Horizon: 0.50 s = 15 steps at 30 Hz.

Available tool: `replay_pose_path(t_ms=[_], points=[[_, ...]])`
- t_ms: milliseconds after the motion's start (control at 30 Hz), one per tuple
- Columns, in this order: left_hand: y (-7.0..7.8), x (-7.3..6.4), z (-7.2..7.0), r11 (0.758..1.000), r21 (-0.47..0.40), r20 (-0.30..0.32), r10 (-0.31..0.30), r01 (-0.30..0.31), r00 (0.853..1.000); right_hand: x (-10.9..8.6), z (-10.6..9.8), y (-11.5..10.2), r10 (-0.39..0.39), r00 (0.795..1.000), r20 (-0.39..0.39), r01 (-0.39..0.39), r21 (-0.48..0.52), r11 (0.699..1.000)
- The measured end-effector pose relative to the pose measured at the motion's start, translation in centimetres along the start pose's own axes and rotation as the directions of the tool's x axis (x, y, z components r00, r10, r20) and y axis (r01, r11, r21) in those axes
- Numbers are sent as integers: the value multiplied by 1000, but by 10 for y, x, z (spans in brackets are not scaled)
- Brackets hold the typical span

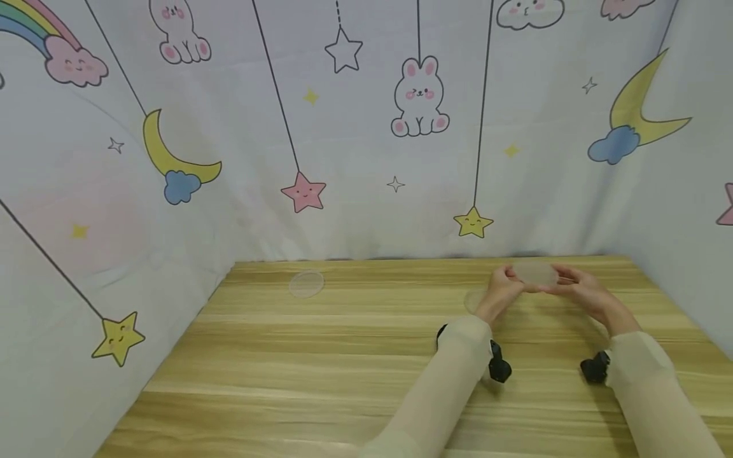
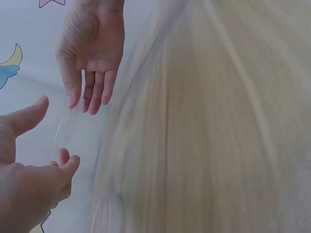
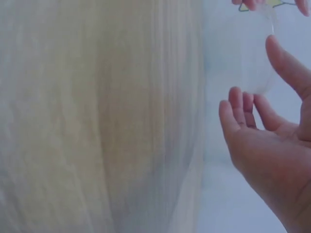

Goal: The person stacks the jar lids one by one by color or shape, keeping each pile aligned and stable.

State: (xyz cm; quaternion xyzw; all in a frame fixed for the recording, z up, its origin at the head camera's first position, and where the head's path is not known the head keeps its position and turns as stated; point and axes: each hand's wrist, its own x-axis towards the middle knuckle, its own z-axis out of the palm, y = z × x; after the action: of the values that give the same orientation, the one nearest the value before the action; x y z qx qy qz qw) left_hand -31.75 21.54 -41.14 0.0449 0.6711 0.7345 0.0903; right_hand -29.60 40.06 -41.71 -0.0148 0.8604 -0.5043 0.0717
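Observation:
A thin, see-through round disc (image 1: 535, 273) is held up above the far right part of the wooden table, between both hands. My left hand (image 1: 501, 291) grips its left edge, and my right hand (image 1: 590, 296) has the right edge between thumb and fingers. In the left wrist view the clear disc (image 2: 80, 133) shows faintly against the white cloth, with the right hand (image 2: 95, 53) at its upper end and the left hand (image 2: 34, 174) at its lower end. The right wrist view catches the disc's faint rim above the right hand's fingertips (image 3: 235, 92).
Another clear disc (image 1: 306, 284) lies on the table (image 1: 286, 356) at the back left. Close beside the left hand, a further clear disc (image 1: 473, 301) lies partly hidden. White cloth (image 1: 366, 127) with printed stars, moons and bunnies hangs behind and at both sides.

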Motion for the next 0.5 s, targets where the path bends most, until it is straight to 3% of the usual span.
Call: replay_pose_path(t_ms=[100, 333, 500], points=[[1, 0, -4, 1000, 3, -23, 26, -26, 999, -1, 3, -5, -22, 1000, 3, 22, 18, 1000], [8, 1, -15, 988, -128, 12, 93, -90, 996, -6, 9, -21, -61, 998, 11, 60, 62, 996], [14, -1, -29, 991, -66, 57, 122, -118, 991, -10, 15, -33, -91, 996, 6, 90, 81, 993]])
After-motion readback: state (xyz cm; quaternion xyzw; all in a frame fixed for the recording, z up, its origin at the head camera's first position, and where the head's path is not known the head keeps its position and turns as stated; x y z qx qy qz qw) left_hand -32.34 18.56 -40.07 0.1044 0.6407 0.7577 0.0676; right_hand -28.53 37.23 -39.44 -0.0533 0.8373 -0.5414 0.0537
